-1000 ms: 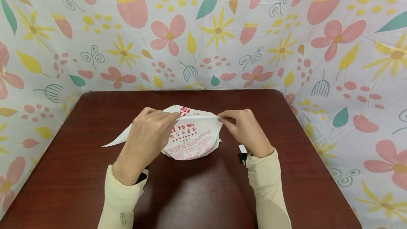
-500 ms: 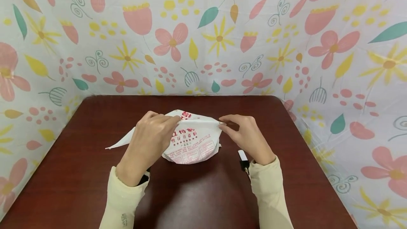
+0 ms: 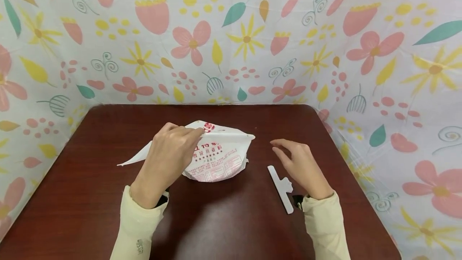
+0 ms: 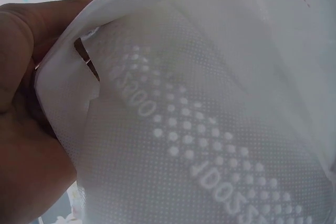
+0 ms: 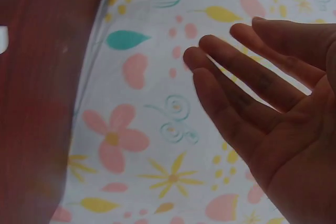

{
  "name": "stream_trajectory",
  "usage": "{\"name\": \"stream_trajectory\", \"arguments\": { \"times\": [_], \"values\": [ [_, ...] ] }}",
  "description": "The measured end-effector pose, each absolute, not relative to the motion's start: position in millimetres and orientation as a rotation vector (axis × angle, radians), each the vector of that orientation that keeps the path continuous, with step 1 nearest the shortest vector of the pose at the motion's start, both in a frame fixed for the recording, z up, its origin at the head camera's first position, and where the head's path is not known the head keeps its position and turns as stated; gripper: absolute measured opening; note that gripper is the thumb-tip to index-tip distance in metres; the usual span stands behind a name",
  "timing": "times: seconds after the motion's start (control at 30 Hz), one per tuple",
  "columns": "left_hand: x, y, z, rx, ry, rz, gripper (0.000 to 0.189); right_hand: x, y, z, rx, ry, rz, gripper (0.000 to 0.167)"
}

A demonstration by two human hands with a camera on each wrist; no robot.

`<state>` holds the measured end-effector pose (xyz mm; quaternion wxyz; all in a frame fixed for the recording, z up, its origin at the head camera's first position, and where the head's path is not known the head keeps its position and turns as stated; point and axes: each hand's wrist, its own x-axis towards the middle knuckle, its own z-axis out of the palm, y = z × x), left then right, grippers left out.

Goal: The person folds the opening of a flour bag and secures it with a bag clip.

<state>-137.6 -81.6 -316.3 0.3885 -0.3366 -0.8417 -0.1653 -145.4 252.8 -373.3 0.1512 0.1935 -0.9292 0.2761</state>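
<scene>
A white flour bag (image 3: pixel 220 159) with red Chinese print lies in the middle of the table, its top folded into a straight ridge. My left hand (image 3: pixel 171 155) pinches that fold near its left part, and a pointed white corner sticks out beyond the hand. Close up in the left wrist view, the thumb and fingers hold the bag's dimpled white material (image 4: pixel 210 98). To the right of the bag, my right hand (image 3: pixel 303 165) is off it, fingers loosely spread and holding nothing. Between them lies a white bag clip (image 3: pixel 280 189), just left of the right hand.
The dark red-brown table (image 3: pixel 231 232) has rounded back corners. A flower-patterned white curtain (image 3: pixel 231 59) hangs behind it and along both sides. A black band (image 3: pixel 298 201) shows at the right sleeve's cuff.
My right hand has let go of the fold's right end and moved right and toward me, uncovering more of the clip. My left hand keeps its hold on the bag.
</scene>
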Motion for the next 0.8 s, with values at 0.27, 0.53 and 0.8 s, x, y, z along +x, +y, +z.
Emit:
{"name": "stream_trajectory", "arguments": {
  "times": [0.27, 0.53, 0.8],
  "values": [
    [-138, -84, -318, -0.858, -2.160, -0.448, 0.031, -129, 269, -402, 0.436, -2.829, 0.770, 0.028],
    [-137, -84, -318, -0.859, -2.196, -0.456, 0.028, -116, 285, -434, 0.315, -2.898, 0.763, 0.030],
    [-137, -86, -318, -0.860, -2.216, -0.476, 0.019, -108, 296, -460, 0.155, -2.975, 0.768, 0.036]
  ]
}}
